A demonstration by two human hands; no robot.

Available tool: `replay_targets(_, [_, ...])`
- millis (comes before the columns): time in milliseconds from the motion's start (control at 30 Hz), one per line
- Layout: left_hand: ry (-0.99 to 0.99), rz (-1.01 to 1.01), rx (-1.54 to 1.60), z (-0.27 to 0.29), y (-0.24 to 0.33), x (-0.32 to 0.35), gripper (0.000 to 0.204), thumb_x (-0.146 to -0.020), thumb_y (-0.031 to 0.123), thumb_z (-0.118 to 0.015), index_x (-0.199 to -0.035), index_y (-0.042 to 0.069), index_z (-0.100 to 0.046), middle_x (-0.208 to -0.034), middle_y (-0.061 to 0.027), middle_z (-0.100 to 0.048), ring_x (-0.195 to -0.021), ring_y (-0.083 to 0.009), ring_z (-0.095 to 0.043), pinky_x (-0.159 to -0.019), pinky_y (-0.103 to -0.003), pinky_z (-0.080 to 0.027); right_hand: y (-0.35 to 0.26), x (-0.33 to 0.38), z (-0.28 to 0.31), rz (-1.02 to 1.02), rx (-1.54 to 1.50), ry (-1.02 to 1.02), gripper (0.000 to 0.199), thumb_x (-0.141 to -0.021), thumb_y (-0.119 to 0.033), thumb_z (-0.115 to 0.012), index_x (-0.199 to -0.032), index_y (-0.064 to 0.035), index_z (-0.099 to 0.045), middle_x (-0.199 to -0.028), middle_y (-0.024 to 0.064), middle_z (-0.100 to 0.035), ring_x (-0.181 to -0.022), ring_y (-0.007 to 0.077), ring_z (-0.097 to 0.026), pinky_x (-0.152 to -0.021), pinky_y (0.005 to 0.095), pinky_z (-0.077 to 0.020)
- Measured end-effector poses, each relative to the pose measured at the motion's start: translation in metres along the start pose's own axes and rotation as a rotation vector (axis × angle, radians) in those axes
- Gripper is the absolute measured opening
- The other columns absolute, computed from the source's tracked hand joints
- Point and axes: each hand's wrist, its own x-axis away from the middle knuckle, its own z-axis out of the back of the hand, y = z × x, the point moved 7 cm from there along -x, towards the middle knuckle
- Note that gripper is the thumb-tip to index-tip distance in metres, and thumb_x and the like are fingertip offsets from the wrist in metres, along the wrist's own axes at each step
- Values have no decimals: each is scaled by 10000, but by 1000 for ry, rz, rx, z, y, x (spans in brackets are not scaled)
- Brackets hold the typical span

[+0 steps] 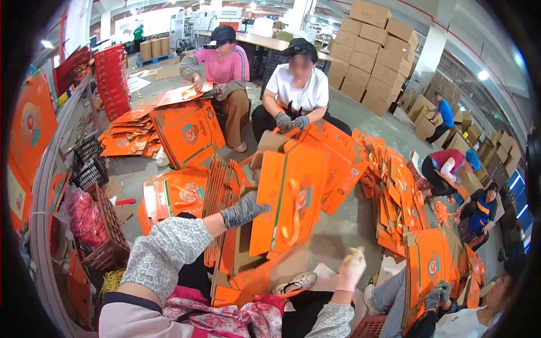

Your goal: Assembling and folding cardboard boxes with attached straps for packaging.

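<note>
My left hand (243,211), in a grey knit glove, grips the left edge of an orange cardboard gift box (282,217). The box stands tilted in front of me, with an orange ribbon handle (295,211) hanging down its front. My right hand (353,268), in a pale glove, is raised to the right, apart from the box. Motion smears its fingers, so whether they hold anything cannot be made out. Below the box, other orange cardboard pieces (242,290) lie near my legs. Left of it stands a row of folded orange boxes (221,188).
Across from me, a gloved person (297,84) handles orange boxes; another person (222,62) sits farther left. A box pile (394,197) stands to the right, near a co-worker's gloved hands (437,296). A brown crate (107,236) with a pink bag stands left. Cartons (372,56) are stacked behind.
</note>
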Motion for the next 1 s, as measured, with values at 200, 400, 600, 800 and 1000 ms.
replay_targets(200, [-34, -347, -640, -3, 99, -5, 437, -825, 129, -540, -1246, 29, -476, -1112, -207, -580, -1058, -345, -544, -903, -384, -433, -28, 8, 59, -176, -413, 366, 419, -916, -500, -432, -749, -120, -491, -539, -62, -352, -376, 59, -233, -337, 223, -169])
replay_targets(400, [-289, -933, -1280, 0, 41, 15, 597, -685, 60, -547, -1277, 95, -477, -1236, -144, -519, -1125, -294, -514, -909, -375, -455, -16, 13, 99, -85, -461, 591, 196, -862, -247, -495, -714, -128, -446, -538, -58, -354, -385, 57, -276, -348, 221, -198])
replay_targets(600, [-771, -430, -1462, 3, -83, 64, 465, -714, 144, -591, -1174, 90, -546, -1152, -116, -580, -1015, -290, -573, -840, -376, -480, 5, -1, 70, -108, -456, 237, 270, -882, -112, -467, -1118, -6, -543, -716, -15, -453, -520, 65, -375, -426, 215, -282])
replay_targets(800, [-925, -164, -1247, 9, -193, 98, 327, -740, 199, -623, -1047, 88, -613, -996, -103, -643, -876, -296, -614, -781, -381, -485, 2, -1, 21, -150, -476, -63, 275, -882, -52, -455, -1116, 73, -527, -893, 83, -523, -719, 149, -505, -627, 287, -430])
replay_targets(1000, [-950, 838, -224, -7, -162, 66, 582, -814, 333, -650, -1270, 23, -465, -1250, -81, -520, -1106, -227, -491, -949, -364, -375, 1, 13, 9, -305, -543, -58, 168, -890, -60, -435, -978, 20, -554, -908, 85, -549, -723, 146, -505, -608, 267, -433])
